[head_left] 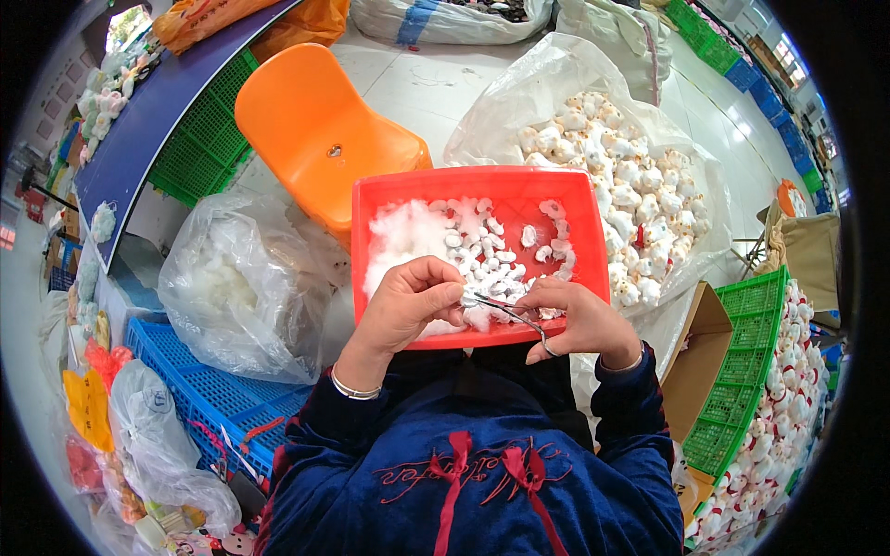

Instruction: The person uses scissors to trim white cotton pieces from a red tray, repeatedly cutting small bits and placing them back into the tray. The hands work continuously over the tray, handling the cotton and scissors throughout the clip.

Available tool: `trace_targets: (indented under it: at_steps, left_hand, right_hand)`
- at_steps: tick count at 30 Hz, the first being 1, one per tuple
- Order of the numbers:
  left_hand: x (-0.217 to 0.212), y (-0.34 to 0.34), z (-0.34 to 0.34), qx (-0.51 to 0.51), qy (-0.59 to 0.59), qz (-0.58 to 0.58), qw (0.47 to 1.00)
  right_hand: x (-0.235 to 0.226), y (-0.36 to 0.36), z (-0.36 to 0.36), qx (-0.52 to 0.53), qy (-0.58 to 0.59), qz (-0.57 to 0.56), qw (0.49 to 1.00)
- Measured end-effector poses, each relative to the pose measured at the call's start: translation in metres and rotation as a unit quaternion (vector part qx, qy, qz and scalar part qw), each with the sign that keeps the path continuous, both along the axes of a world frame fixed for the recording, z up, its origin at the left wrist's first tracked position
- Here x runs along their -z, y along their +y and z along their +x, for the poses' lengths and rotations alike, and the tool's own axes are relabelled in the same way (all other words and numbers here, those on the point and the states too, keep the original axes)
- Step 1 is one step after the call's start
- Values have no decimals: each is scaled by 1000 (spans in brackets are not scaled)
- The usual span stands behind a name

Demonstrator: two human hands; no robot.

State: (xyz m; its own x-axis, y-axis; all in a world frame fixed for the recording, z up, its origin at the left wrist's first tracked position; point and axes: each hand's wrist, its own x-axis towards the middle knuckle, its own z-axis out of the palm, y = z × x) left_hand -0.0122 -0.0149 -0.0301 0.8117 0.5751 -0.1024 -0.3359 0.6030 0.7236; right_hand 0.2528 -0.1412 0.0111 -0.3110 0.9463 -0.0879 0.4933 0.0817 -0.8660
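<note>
In front of me is a red plastic tray (pixel 482 174). White fluffy stuffing (pixel 403 232) fills its left part, and many small white fabric pieces (pixel 491 273) lie in the middle and right. My left hand (pixel 406 304), over the tray's near left side, pinches a small white piece between thumb and fingers; its shape is mostly hidden. My right hand (pixel 591 320), at the near right rim, is closed on slim metal forceps (pixel 510 310) with ring handles. Their tips point left and reach the piece at my left fingertips.
An orange chair (pixel 320 139) stands beyond the tray. Clear bags hold stuffing (pixel 222 283) at left and white plush pieces (pixel 640 185) at right. A blue crate (pixel 209 380), a cardboard box (pixel 700 357) and a green crate (pixel 746 361) flank me.
</note>
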Motion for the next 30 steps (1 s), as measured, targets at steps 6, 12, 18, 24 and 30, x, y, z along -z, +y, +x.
trace_targets:
  at_steps: [6, 12, 18, 24, 30]
  left_hand:
    - [-1, 6, -6, 44, 14, 66, 997]
    - [-8, 18, -13, 109, 70, 124, 984]
    - [-36, 0, 4, 78, 78, 98, 989]
    - [-14, 9, -1, 78, 144, 171, 972]
    - [-17, 6, -9, 48, 182, 177, 966]
  right_hand:
    - [-1, 3, 3, -34, 21, -37, 999]
    - [-3, 6, 4, -43, -16, -61, 997]
    - [-6, 4, -3, -1, -22, -46, 999]
    - [-7, -1, 0, 38, -57, -70, 995]
    - [-15, -8, -3, 60, -65, -114, 989]
